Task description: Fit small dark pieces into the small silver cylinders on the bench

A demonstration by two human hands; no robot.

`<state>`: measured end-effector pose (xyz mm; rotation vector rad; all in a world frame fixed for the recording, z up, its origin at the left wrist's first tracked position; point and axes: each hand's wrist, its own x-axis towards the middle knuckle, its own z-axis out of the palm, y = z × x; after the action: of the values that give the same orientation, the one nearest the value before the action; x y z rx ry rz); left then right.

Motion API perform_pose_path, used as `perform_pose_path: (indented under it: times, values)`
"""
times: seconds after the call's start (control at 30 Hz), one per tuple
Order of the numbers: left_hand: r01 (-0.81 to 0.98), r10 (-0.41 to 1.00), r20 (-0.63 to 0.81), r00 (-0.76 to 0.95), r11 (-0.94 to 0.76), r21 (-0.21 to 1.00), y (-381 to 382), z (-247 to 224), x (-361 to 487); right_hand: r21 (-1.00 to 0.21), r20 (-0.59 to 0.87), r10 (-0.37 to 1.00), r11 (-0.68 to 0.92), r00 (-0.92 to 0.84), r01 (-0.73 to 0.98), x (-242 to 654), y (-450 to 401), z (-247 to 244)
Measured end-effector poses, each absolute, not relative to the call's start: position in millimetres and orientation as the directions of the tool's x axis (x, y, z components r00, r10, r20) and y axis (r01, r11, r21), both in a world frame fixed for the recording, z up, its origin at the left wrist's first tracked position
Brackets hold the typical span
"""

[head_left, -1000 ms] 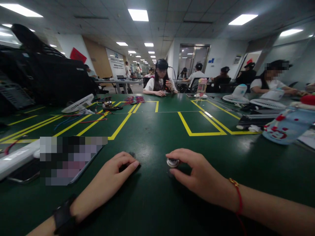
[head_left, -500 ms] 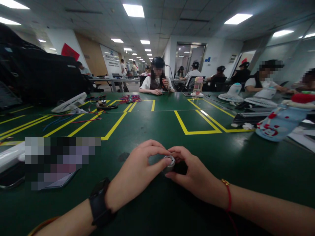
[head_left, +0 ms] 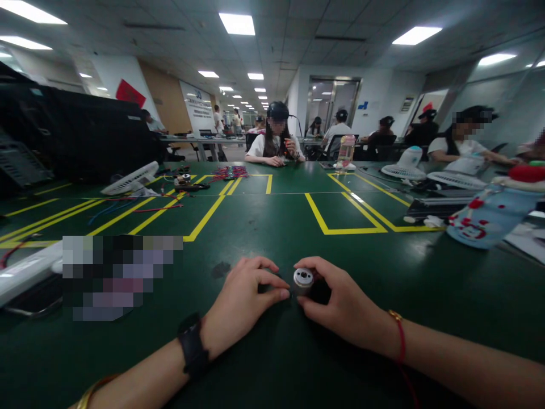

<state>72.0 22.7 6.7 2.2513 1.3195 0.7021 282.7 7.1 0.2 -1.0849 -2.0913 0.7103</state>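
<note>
A small metal cylinder (head_left: 304,278) with a silver, holed top stands upright on the green table, like a small motor; I cannot tell its exact kind. My right hand (head_left: 330,289) is closed round its right side, thumb in front and fingers behind. Just left of it, apart from the cylinder, is my left hand (head_left: 251,289). Its thumb and index tips come together in a pinch, while the other fingers curve loosely. Whatever sits between those tips, if anything, is too small to make out.
On the left lie a white device (head_left: 29,272) and a blurred-out flat object (head_left: 123,278). Farther back are a white fan (head_left: 131,179) and red-blue wires (head_left: 230,172). A blue cup (head_left: 481,218) and more fans (head_left: 406,165) stand right. A person (head_left: 276,136) sits opposite.
My left hand has drawn back left, its thumb coming off the cylinder's top, which now shows fully. My right hand stays round the cylinder. The whole view has shifted slightly.
</note>
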Motion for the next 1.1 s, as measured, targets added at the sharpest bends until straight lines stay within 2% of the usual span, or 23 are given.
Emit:
perform_pose_path:
  times: [0.2, 0.33, 0.4, 0.5, 0.63, 0.7, 0.77, 0.83, 0.87, 0.9, 0.97, 1.03, 1.1]
  values:
    - [0.660, 0.882, 0.184, 0.434, -0.451, 0.601, 24, 6, 69, -0.701, 0.337, 0.856, 0.506, -0.393, 0.502, 289, 7, 4]
    - [0.664, 0.913, 0.151, 0.379, -0.382, 0.643, 27, 12, 33, -0.640, 0.346, 0.904, 0.422, -0.250, 0.643, 334, 11, 12]
    - [0.692, 0.934, 0.121, 0.336, -0.333, 0.640, 28, 12, 10, -0.571, 0.348, 0.926, 0.330, -0.142, 0.751, 374, 12, 13]
    - [0.707, 0.948, 0.081, 0.309, -0.285, 0.647, 27, 8, -17, -0.444, 0.326, 0.945, 0.113, 0.043, 0.889, 442, 9, 10]
    - [0.715, 0.951, 0.057, 0.305, -0.268, 0.645, 25, 1, -28, -0.350, 0.190, 0.948, -0.177, 0.255, 0.920, 512, 0, 3]
    - [0.721, 0.950, 0.058, 0.307, -0.271, 0.637, 25, -1, -26, -0.317, 0.199, 0.940, -0.204, 0.275, 0.926, 525, -2, 1]
    - [0.727, 0.950, 0.058, 0.306, -0.272, 0.631, 26, -2, -24, -0.217, 0.365, 0.909, -0.125, 0.199, 0.968, 516, -2, 2]
    - [0.731, 0.950, 0.055, 0.306, -0.272, 0.626, 28, -4, -23, -0.083, 0.555, 0.832, 0.027, 0.024, 0.996, 486, -2, 5]
    - [0.731, 0.950, 0.058, 0.307, -0.274, 0.625, 29, -4, -23, -0.038, 0.590, 0.803, 0.127, -0.080, 0.991, 464, -2, 7]
    - [0.731, 0.950, 0.064, 0.307, -0.278, 0.623, 29, -5, -24, -0.026, 0.574, 0.798, 0.239, -0.181, 0.971, 439, -2, 9]
    - [0.729, 0.948, 0.083, 0.308, -0.291, 0.620, 30, -7, -25, -0.104, 0.438, 0.821, 0.451, -0.366, 0.886, 381, -2, 12]
    - [0.732, 0.946, 0.092, 0.311, -0.300, 0.612, 30, -9, -26, -0.237, 0.302, 0.823, 0.554, -0.481, 0.798, 328, 1, 13]
    - [0.741, 0.946, 0.090, 0.312, -0.301, 0.600, 29, -9, -28, -0.328, 0.245, 0.810, 0.586, -0.532, 0.741, 289, 7, 11]
